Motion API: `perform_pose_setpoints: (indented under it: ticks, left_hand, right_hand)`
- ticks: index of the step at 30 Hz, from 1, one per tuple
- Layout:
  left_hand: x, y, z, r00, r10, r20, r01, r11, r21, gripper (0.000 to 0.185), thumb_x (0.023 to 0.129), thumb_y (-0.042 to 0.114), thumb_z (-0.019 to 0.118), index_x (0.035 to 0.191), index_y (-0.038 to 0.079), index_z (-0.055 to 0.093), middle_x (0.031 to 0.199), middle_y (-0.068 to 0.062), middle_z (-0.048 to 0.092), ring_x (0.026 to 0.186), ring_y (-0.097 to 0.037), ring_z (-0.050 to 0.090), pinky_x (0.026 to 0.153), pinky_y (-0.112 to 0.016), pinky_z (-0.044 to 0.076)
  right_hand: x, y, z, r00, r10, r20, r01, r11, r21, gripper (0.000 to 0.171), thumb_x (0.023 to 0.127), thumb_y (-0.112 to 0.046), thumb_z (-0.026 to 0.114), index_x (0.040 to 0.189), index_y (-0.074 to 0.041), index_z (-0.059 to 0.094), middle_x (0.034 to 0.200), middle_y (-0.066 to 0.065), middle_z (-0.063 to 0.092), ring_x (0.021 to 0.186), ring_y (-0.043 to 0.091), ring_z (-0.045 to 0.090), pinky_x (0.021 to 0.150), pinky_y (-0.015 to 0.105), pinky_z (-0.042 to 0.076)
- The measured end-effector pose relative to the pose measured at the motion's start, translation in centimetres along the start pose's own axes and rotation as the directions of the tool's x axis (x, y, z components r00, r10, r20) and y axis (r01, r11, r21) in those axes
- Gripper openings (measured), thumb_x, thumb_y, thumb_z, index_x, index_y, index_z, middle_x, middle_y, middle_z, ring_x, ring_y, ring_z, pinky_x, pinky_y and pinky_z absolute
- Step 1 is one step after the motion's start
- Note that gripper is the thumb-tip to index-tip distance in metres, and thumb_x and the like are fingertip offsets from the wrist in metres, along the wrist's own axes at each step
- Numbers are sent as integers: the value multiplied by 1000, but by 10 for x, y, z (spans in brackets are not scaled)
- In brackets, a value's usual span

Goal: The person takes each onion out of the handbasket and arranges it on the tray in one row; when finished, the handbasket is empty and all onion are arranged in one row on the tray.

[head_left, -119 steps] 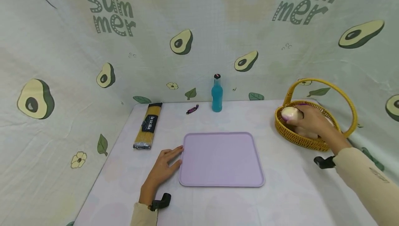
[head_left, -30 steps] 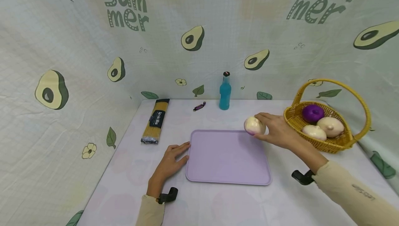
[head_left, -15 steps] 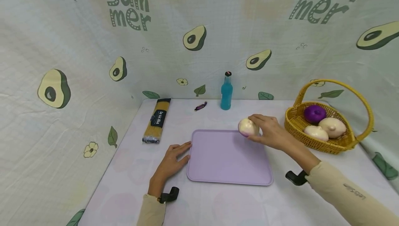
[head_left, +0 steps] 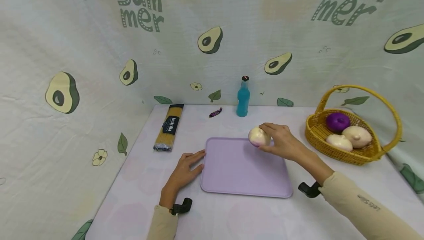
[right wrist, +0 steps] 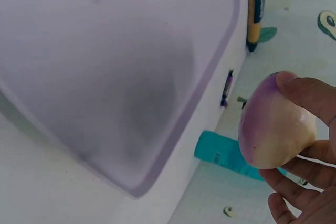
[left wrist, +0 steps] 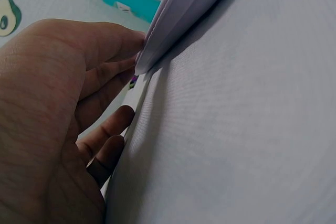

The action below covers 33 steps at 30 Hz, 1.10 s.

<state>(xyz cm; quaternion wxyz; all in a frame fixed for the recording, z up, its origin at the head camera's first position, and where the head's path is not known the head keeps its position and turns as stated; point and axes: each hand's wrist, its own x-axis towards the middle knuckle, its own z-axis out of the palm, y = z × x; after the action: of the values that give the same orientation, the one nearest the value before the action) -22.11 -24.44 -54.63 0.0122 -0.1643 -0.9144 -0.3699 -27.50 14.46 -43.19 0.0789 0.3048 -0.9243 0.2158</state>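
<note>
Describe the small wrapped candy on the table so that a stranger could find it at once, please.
Start from the lilac tray in the middle of the table, then look to the far edge, where a blue bottle stands upright. The candy lies just left of this bottle, apart from it. It is the only tiny purple twisted wrapper there, much smaller than the spaghetti pack farther left.

1. One lilac tray (head_left: 245,170) on the desk (head_left: 139,181).
2. One woven basket (head_left: 351,151) with a hoop handle.
3. Three bulbs in the basket: one purple (head_left: 337,121), two pale (head_left: 357,136).
4. One pale, purple-tinged bulb (head_left: 258,137) outside the basket.
5. One blue bottle (head_left: 243,100).
6. One spaghetti packet (head_left: 169,126).
7. One small wrapped sweet (head_left: 215,112).
8. Two hands: left (head_left: 185,172), right (head_left: 281,142).
</note>
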Motion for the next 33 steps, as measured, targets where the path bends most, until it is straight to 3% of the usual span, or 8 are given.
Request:
perform_pose_setpoints:
  ticks: [15,26,33]
  left_hand:
    - [2,3,0,1000,-9,17,9,1000,13,48,99,32,64,146,25,54,151,18,44,131,-21,39,109,-51,34]
    - [3,4,0,999,40,-9,-40,999,10,48,99,29,65,145,19,55,151,9,47,126,-23,42,106,-52,37]
    - [2,3,0,999,31,-11,-30,999,14,48,98,28,66,144,19,56,151,10,48,126,-23,43,106,-51,37]
  right_hand:
    - [12,-12,17,999,-45,-3,45,998,37,71,76,-26,89,133,3,58,135,22,58,126,38,52,100,56,34]
    - [26,-25,26,997,-76,-14,77,996,44,70,76,-26,89,132,3,60,134,22,59,125,38,54,98,56,36]
    - [34,-32,35,997,-78,-3,78,996,54,69,75,-26,90,132,2,60,134,20,60,125,37,54,100,55,36]
